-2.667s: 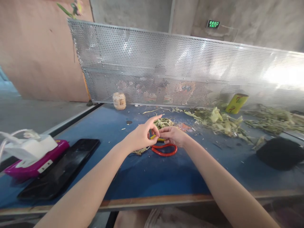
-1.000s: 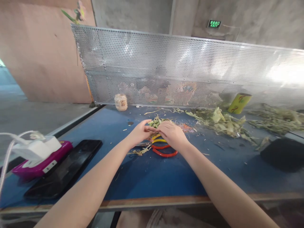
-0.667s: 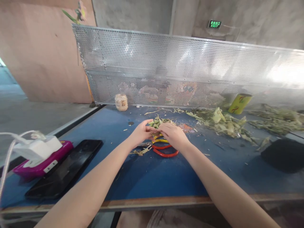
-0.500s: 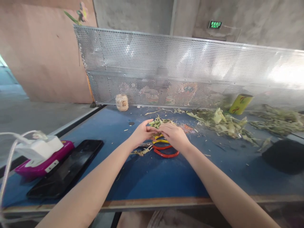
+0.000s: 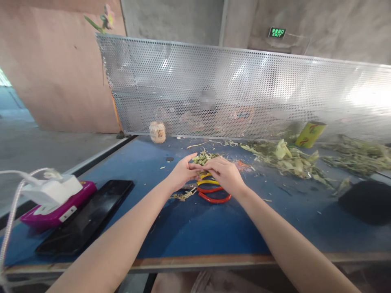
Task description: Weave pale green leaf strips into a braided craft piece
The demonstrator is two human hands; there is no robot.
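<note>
My left hand (image 5: 185,174) and my right hand (image 5: 222,171) meet over the middle of the blue table, fingertips together. Between them they pinch a bunch of dried, pale green plant material (image 5: 205,157), which sticks out beyond the fingers. Its lower part is hidden by my hands. Just beneath lies a pair of scissors (image 5: 215,200) with red and yellow handles, the blades pointing left. Beside the blades, a few dried strands (image 5: 183,196) rest on the table.
To the left are a black phone (image 5: 88,215) and a purple power strip (image 5: 58,213) with white chargers. A twine-wrapped roll (image 5: 157,132) stands at the back, before a perforated metal screen (image 5: 183,81). Rightward lie dried husks (image 5: 293,159), a yellow can (image 5: 310,135) and a dark round object (image 5: 366,201).
Almost nothing differs. My hands keep the same pinch on the plant bunch, with only a slight shift of the fingers and of the whole view.
</note>
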